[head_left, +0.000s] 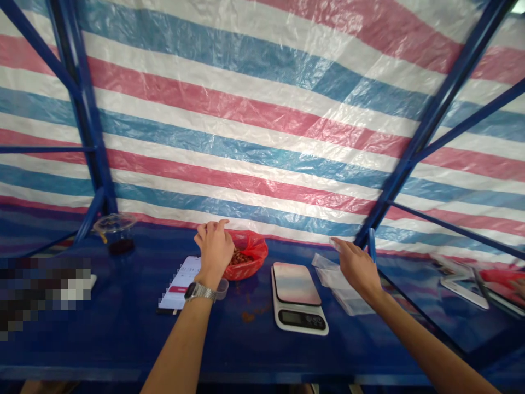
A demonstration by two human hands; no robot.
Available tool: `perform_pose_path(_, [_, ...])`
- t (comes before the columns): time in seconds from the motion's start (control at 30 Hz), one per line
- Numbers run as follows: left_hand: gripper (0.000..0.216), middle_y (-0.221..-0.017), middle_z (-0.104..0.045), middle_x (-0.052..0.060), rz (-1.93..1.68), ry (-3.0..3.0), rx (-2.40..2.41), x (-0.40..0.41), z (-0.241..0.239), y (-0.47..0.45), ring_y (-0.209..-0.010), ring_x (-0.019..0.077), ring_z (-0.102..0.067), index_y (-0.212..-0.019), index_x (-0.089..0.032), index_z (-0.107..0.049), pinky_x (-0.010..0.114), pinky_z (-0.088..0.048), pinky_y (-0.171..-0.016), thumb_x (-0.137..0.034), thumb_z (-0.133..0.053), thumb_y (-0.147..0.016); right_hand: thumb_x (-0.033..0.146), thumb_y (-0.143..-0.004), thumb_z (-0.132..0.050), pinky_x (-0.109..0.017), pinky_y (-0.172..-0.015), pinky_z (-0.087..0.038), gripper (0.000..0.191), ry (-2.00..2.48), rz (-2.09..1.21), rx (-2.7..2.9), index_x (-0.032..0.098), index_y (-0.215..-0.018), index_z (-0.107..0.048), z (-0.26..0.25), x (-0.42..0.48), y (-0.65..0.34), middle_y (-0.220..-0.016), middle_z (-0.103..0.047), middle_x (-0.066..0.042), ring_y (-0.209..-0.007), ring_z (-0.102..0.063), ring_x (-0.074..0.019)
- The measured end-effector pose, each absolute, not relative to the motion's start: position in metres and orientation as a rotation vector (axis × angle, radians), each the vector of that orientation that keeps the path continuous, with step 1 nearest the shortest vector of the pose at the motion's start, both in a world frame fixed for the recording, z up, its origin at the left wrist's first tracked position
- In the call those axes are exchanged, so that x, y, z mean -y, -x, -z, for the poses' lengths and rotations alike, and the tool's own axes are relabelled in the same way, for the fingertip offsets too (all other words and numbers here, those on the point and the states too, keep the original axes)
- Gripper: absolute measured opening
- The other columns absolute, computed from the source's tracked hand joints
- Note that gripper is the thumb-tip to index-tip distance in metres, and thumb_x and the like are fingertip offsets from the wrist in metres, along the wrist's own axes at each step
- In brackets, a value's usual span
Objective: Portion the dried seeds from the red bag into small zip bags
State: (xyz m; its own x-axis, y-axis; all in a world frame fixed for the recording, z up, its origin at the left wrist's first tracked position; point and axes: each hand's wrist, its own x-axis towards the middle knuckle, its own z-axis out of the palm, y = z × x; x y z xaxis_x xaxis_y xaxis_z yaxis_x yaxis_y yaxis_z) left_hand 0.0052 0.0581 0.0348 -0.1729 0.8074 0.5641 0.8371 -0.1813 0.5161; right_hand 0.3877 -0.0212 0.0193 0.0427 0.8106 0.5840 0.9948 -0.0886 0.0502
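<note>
My left hand (215,249), with a metal-banded watch (200,292) at the wrist, is raised beside a red plastic bag (251,268) that stands open with small brown nut-like pieces (241,257) inside. Its fingers are loosely bent and apart, with nothing visible in them. A small clear round container (222,289) is partly hidden behind that wrist. My right hand (359,268) pinches a bit of clear plastic, which looks like a small bag (334,243), above several flat clear plastic bags (348,298). A white kitchen scale (297,295) stands between my hands, its plate bare.
A lit phone (178,287) lies left of my left hand. Farther left stands a clear cup (118,235) with dark liquid. Brown crumbs (248,316) lie on the blue table (241,350). Blue metal posts (410,158) rise before a striped sheet (246,137). Another person's hand (520,287) shows at far right.
</note>
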Motion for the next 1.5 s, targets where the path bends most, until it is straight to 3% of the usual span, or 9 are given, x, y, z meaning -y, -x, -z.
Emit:
perform_pose_path(0.2, [0.041, -0.125, -0.062, 0.018, 1.250, 1.861, 2.156, -0.045, -0.045, -0.014, -0.123, 0.0419, -0.049, -0.129, -0.021, -0.067, 0.055, -0.044, -0.098, -0.021, -0.042, -0.096, 0.057, -0.098, -0.044, -0.054, -0.118, -0.039, 0.065, 2.272, -0.024, 2.057, 0.023, -0.153, -0.051, 0.046, 0.035, -0.445, -0.157, -0.052, -0.011, -0.146, -0.046, -0.0343])
perform_pose_path(0.3, [0.043, -0.124, -0.060, 0.026, 1.078, 1.726, 2.320, -0.036, -0.048, -0.019, -0.120, 0.0446, -0.054, -0.133, -0.013, -0.062, 0.052, -0.047, -0.093, -0.027, -0.045, -0.096, 0.052, -0.103, -0.029, -0.060, -0.119, -0.035, 0.060, 2.228, 0.058, 1.922, 0.025, -0.152, -0.053, 0.048, 0.031, -0.445, -0.155, -0.054, -0.008, -0.149, -0.042, -0.0345])
perform_pose_path(0.53, [0.047, -0.116, -0.068, 0.029, 0.876, 1.941, 2.537, -0.043, -0.035, -0.016, -0.110, 0.0438, -0.069, -0.136, -0.008, -0.052, 0.050, -0.051, -0.090, -0.033, -0.048, -0.097, 0.051, -0.103, -0.041, -0.052, -0.118, -0.038, 0.051, 1.713, 0.202, 2.043, 0.020, -0.136, -0.064, -0.014, -0.006, -0.348, -0.140, -0.066, -0.013, -0.139, -0.053, -0.0335])
perform_pose_path(0.73, [0.042, -0.110, -0.076, 0.020, 1.104, 2.086, 2.479, -0.069, -0.032, -0.010, -0.108, 0.0360, -0.073, -0.124, -0.016, -0.064, 0.040, -0.054, -0.089, -0.009, -0.056, -0.083, 0.053, -0.091, -0.065, -0.043, -0.106, -0.048, 0.074, 1.698, -0.263, 2.186, 0.024, -0.156, -0.042, -0.039, -0.054, -0.219, -0.151, -0.057, -0.013, -0.132, -0.060, -0.0314])
perform_pose_path(0.8, [0.047, -0.111, -0.077, 0.016, 1.244, 2.106, 2.407, -0.078, -0.035, -0.006, -0.112, 0.0327, -0.073, -0.121, -0.017, -0.066, 0.036, -0.054, -0.091, -0.003, -0.058, -0.078, 0.042, -0.086, -0.071, -0.039, -0.100, -0.052, 0.064, 1.736, -0.300, 2.191, 0.028, -0.146, -0.055, -0.041, -0.068, -0.201, -0.139, -0.068, -0.009, -0.124, -0.066, -0.0301])
perform_pose_path(0.9, [0.047, -0.107, -0.079, 0.012, 1.482, 2.099, 2.311, -0.091, -0.038, 0.000, -0.103, 0.0266, -0.076, -0.118, -0.016, -0.068, 0.032, -0.056, -0.088, -0.001, -0.056, -0.076, 0.033, -0.093, -0.061, -0.037, -0.093, -0.052, 0.036, 1.787, -0.267, 2.128, 0.027, -0.127, -0.070, -0.047, -0.081, -0.197, -0.123, -0.076, -0.009, -0.114, -0.071, -0.0291])
perform_pose_path(1.13, [0.045, -0.107, -0.079, 0.007, 1.851, 2.015, 2.120, -0.092, -0.047, 0.005, -0.093, 0.0172, -0.077, -0.129, -0.018, -0.062, 0.026, -0.058, -0.083, -0.009, -0.049, -0.087, 0.028, -0.102, -0.043, -0.031, -0.089, -0.049, 0.037, 1.813, -0.181, 2.039, 0.024, -0.129, -0.069, -0.052, -0.072, -0.215, -0.119, -0.076, -0.009, -0.110, -0.070, -0.0247])
perform_pose_path(1.27, [0.050, -0.119, -0.077, 0.010, 1.772, 2.054, 2.069, -0.082, -0.053, 0.006, -0.112, 0.0242, -0.072, -0.126, -0.018, -0.068, 0.035, -0.052, -0.102, -0.004, -0.052, -0.081, 0.026, -0.097, -0.050, -0.031, -0.083, -0.049, 0.030, 1.830, -0.222, 2.089, 0.027, -0.113, -0.076, -0.044, -0.056, -0.221, -0.110, -0.079, -0.007, -0.104, -0.072, -0.0255])
perform_pose_path(1.5, [0.060, -0.107, -0.078, 0.011, 1.258, 2.298, 1.941, -0.073, -0.029, 0.016, -0.103, 0.0251, -0.069, -0.131, -0.017, -0.069, 0.035, -0.051, -0.098, 0.001, -0.044, -0.079, 0.033, -0.098, -0.052, -0.031, -0.082, -0.049, 0.028, 1.781, -0.267, 2.149, 0.023, -0.101, -0.078, -0.033, -0.031, -0.231, -0.101, -0.080, -0.008, -0.097, -0.073, -0.0259])
